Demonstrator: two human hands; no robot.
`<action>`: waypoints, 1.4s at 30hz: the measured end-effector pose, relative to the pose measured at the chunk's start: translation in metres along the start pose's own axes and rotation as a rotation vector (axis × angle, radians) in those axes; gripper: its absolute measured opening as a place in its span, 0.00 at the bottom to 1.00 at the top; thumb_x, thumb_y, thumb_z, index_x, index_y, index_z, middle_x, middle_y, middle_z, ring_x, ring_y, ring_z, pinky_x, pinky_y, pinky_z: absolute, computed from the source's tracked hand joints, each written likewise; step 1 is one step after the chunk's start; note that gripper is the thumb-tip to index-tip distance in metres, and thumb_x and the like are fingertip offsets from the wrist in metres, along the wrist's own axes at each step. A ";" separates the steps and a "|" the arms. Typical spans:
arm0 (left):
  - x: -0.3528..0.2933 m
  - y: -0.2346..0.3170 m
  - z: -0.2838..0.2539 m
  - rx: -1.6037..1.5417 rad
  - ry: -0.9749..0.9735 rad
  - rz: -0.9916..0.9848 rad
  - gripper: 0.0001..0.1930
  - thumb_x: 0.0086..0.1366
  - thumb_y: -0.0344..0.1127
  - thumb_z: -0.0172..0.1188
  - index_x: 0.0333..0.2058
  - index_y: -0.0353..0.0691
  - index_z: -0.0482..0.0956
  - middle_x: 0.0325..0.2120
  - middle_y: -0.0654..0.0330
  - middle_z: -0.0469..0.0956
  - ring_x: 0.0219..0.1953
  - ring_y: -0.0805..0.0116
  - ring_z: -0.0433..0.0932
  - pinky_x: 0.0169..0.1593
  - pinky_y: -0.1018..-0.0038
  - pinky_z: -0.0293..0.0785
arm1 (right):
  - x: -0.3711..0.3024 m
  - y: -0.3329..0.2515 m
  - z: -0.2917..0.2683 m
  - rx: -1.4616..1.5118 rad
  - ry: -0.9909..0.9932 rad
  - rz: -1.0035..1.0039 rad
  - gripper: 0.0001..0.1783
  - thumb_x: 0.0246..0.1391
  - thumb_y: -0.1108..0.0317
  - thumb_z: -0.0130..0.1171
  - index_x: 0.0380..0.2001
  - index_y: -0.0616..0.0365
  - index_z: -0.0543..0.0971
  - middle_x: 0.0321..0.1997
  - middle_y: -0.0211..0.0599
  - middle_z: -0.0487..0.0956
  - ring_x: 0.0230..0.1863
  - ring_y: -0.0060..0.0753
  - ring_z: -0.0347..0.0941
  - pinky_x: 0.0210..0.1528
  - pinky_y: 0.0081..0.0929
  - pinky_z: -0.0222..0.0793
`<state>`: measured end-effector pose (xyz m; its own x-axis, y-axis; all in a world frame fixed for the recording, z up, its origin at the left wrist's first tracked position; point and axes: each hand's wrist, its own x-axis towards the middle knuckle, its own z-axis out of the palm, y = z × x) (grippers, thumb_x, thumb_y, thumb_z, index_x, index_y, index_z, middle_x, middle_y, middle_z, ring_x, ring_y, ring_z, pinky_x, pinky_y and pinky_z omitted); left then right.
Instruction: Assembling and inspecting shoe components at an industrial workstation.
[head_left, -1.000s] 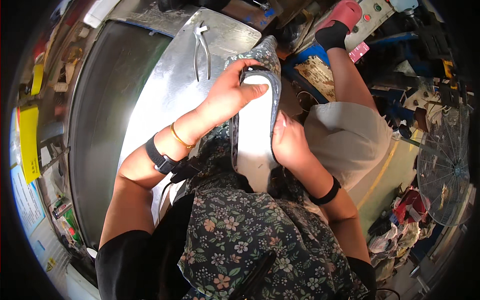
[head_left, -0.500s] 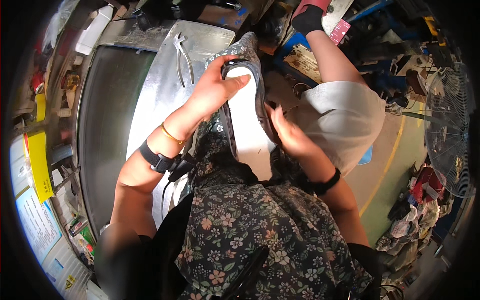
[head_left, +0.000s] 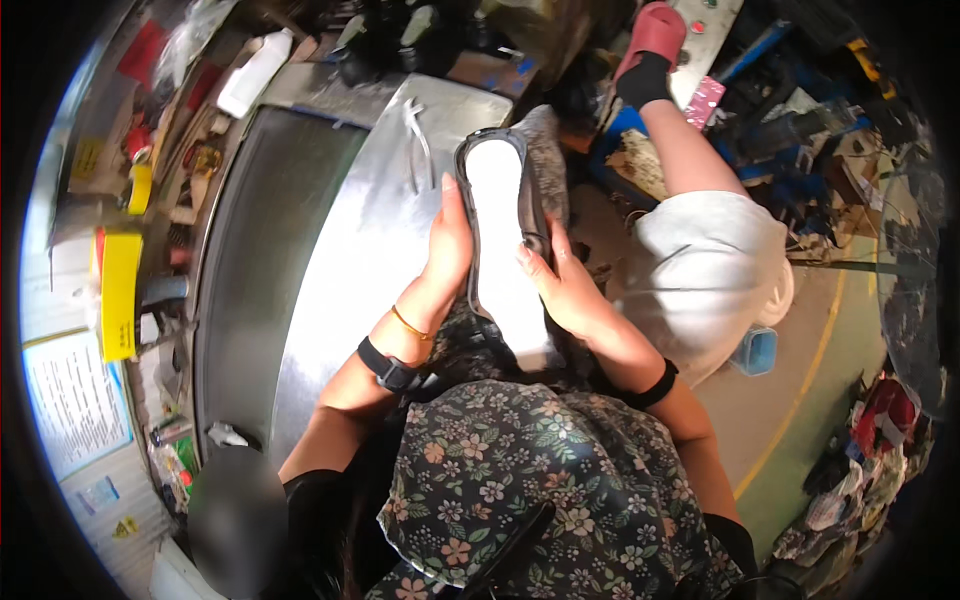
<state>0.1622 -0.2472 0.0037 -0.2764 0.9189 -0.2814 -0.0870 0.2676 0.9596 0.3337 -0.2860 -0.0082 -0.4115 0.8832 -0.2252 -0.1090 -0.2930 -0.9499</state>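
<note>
A dark shoe upper on a last (head_left: 497,220), its white sole side facing up, rests over my lap with the rounded end pointing away. Along its left edge lies my left hand (head_left: 448,245), thumb side up against the rim, its other fingers partly hidden beside the shoe. From the right, my right hand (head_left: 568,285) grips the shoe's side, the thumb pressed near the white sole's edge and the fingers round the dark upper. A pair of metal pincers (head_left: 418,145) lies on the metal bench top (head_left: 340,210), left of the shoe. Flowered apron cloth (head_left: 530,460) covers my lap.
At the right sits another person in pale shorts (head_left: 700,265), one leg stretched away, with a red clog (head_left: 657,35). A fan (head_left: 910,290) stands at the far right above a heap of scraps (head_left: 840,490). Cluttered shelves with a yellow box (head_left: 120,295) line the left.
My left hand has slid from the shoe's far end down to its left side. My right hand, blurred beside the shoe before, now grips its right side. The view has shifted slightly.
</note>
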 end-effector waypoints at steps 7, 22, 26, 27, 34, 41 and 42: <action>0.004 0.039 -0.013 1.324 -0.049 0.235 0.24 0.75 0.49 0.38 0.40 0.33 0.76 0.37 0.40 0.79 0.38 0.43 0.79 0.40 0.58 0.77 | -0.003 -0.020 0.033 -0.509 0.149 0.040 0.49 0.63 0.52 0.54 0.67 0.77 0.40 0.67 0.70 0.56 0.60 0.59 0.67 0.60 0.37 0.64; -0.002 0.018 -0.014 -0.382 -0.187 -0.279 0.29 0.74 0.55 0.39 0.57 0.36 0.71 0.49 0.56 0.76 0.49 0.70 0.74 0.55 0.71 0.71 | 0.009 0.003 0.021 -0.172 0.103 -0.231 0.43 0.64 0.63 0.52 0.68 0.74 0.40 0.66 0.57 0.61 0.65 0.41 0.61 0.65 0.34 0.57; 0.034 0.050 -0.017 -0.401 -0.504 -0.189 0.33 0.72 0.62 0.41 0.56 0.37 0.71 0.48 0.57 0.77 0.49 0.69 0.76 0.55 0.70 0.72 | -0.006 -0.003 0.027 -0.187 0.001 -0.313 0.42 0.65 0.63 0.52 0.69 0.71 0.42 0.65 0.55 0.62 0.65 0.42 0.60 0.67 0.33 0.54; 0.036 0.054 -0.018 -0.403 -0.515 -0.181 0.33 0.72 0.62 0.41 0.56 0.37 0.71 0.48 0.57 0.77 0.49 0.69 0.76 0.55 0.70 0.72 | -0.004 -0.008 0.020 -0.254 -0.043 -0.238 0.40 0.66 0.57 0.49 0.69 0.68 0.44 0.66 0.52 0.62 0.66 0.41 0.59 0.68 0.33 0.52; 0.019 0.055 -0.005 -0.005 -0.480 0.055 0.18 0.69 0.42 0.55 0.53 0.41 0.73 0.44 0.63 0.77 0.47 0.75 0.74 0.52 0.78 0.69 | 0.077 -0.046 -0.014 0.313 -0.020 -0.074 0.34 0.69 0.43 0.39 0.66 0.58 0.63 0.66 0.38 0.66 0.67 0.31 0.59 0.68 0.29 0.54; 0.024 0.047 -0.014 -0.185 -0.572 0.179 0.19 0.71 0.38 0.54 0.56 0.35 0.70 0.49 0.61 0.74 0.52 0.75 0.70 0.57 0.78 0.65 | 0.091 -0.057 0.007 -0.148 -0.045 -0.317 0.15 0.69 0.64 0.45 0.50 0.56 0.77 0.54 0.35 0.77 0.66 0.29 0.60 0.69 0.28 0.50; 0.024 0.046 -0.014 -0.102 -0.524 0.165 0.20 0.71 0.38 0.55 0.57 0.36 0.70 0.50 0.60 0.74 0.52 0.74 0.70 0.58 0.77 0.65 | 0.091 -0.059 0.012 -0.246 0.010 -0.309 0.15 0.69 0.63 0.45 0.52 0.57 0.76 0.55 0.35 0.76 0.65 0.29 0.60 0.69 0.27 0.50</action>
<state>0.1380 -0.2175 0.0409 0.2160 0.9744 -0.0618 -0.1821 0.1024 0.9779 0.2918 -0.1932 0.0298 -0.3838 0.9201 0.0786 -0.0061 0.0825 -0.9966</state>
